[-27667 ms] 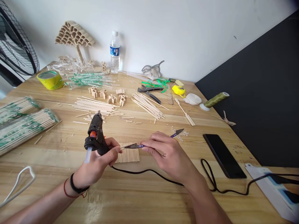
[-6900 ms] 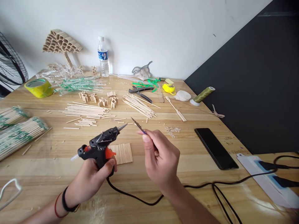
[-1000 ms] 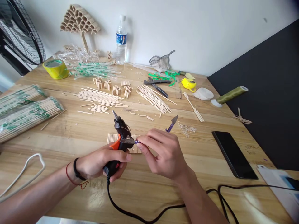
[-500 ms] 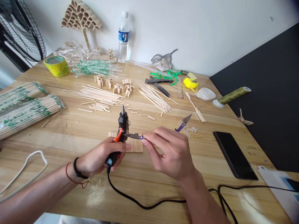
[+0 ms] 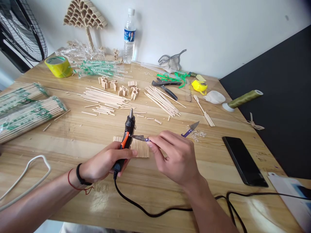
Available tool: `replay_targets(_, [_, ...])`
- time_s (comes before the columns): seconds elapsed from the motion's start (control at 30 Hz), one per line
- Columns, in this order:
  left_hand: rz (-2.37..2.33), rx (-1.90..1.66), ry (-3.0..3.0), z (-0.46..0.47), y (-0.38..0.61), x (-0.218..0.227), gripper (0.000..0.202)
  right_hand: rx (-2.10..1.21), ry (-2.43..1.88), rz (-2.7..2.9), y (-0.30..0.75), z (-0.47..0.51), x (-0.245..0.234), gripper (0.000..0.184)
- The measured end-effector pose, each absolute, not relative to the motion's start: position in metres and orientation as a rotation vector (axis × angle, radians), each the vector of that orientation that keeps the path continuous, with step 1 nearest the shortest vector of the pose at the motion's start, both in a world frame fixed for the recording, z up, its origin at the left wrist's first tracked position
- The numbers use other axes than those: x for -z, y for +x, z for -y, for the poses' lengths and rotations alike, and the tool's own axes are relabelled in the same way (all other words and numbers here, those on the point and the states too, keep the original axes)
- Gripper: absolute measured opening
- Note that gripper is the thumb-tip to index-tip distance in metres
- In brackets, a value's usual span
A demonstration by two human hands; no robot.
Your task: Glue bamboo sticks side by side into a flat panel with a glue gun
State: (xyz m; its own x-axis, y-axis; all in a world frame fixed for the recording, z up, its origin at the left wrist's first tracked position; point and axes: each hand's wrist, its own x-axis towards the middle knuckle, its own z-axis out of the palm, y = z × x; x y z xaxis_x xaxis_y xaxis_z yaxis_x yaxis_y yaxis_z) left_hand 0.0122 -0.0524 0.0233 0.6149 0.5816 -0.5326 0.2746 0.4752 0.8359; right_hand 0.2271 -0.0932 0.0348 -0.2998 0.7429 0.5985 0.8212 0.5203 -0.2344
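Observation:
My left hand [image 5: 103,163] is wrapped round the handle of a black glue gun [image 5: 127,131] with an orange trigger, its nozzle pointing away from me. My right hand [image 5: 175,155] pinches a small purple thread snipper [image 5: 141,138]; one blade tip touches the gun's body, the other blade sticks out behind my fingers. Under both lies a flat mat of glued bamboo sticks [image 5: 138,149] on the wooden table [image 5: 73,136].
Loose bamboo sticks [image 5: 107,98], small stick assemblies [image 5: 121,88], packed skewers [image 5: 26,111], yellow tape [image 5: 58,66], bottle [image 5: 128,35], pliers [image 5: 165,87], thread spool [image 5: 243,98] and phone [image 5: 244,165] lie around. The gun's black cord [image 5: 150,210] trails right. A fan [image 5: 21,29] stands far left.
Since a second ago the glue gun has turned so its nozzle points straight away from me. The snipper's blade stays against the gun's body. The view has drifted slightly.

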Motion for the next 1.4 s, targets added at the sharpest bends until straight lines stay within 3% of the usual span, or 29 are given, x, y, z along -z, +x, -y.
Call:
replay_targets(0.6, [-0.943,-0.213,1.018,0.052,0.014,-0.026,0.062,0.299,-1.341,1.965,0.22,0.094,-0.029,0.013])
replay_targets(1.0, [-0.896,-0.189,1.033,0.053,0.019,-0.033,0.066,0.216,-1.315,2.028,0.225,0.093,-0.03,0.016])
replay_targets(1.23, [-0.888,-0.167,1.0,0.054,0.017,-0.029,0.063,0.325,-1.332,1.887,0.228,0.092,-0.031,0.013])
replay_targets(1.4, [-0.86,-0.17,0.97,0.054,0.016,-0.028,0.059,0.208,-1.257,1.941,0.233,0.092,-0.034,0.012])
